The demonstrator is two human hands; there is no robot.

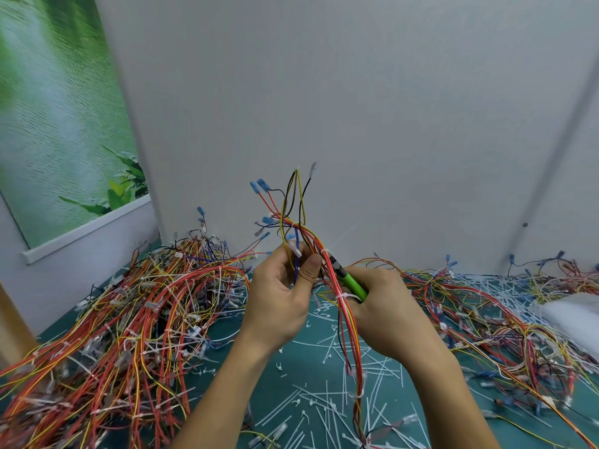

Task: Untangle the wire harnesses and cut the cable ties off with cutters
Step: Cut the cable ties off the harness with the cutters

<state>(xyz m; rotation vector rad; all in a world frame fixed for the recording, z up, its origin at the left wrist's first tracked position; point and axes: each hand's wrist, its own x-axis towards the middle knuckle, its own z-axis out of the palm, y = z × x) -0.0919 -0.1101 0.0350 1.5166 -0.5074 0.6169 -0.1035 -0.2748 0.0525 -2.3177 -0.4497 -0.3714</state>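
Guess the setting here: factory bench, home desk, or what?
Likely a harness rework bench in a small workshop: piled wire harnesses, cut cable ties littering a green mat, and green-handled cutters in the right hand.

Bright, even light; soft shadows; edges bowed, slightly blurred

A green mat is carrying wire piles left and right, cut ties lying scattered near.
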